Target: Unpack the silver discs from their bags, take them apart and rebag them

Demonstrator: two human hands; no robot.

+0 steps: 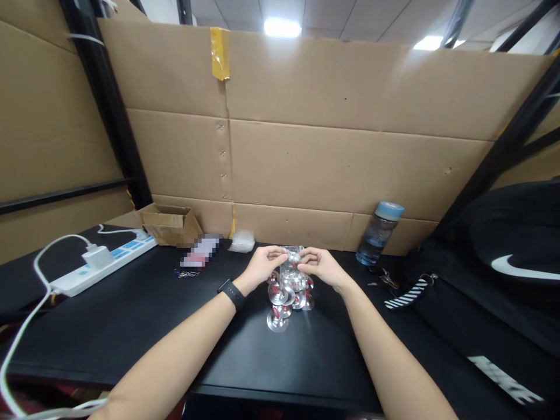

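Note:
My left hand, with a black watch on its wrist, pinches the left side of a clear plastic bag. On the bag's other side, my right hand grips it between thumb and fingers. A shiny silver piece with a red mark shows between the two hands; whether it lies inside the bag I cannot tell. Just below, several round silver discs with red marks lie heaped on the black table. One disc rests at the near end of the heap.
A white power strip with a plug and cable lies left, near an open cardboard box. A small white packet sits by the cardboard wall. To the right are a water bottle, keys and a black bag.

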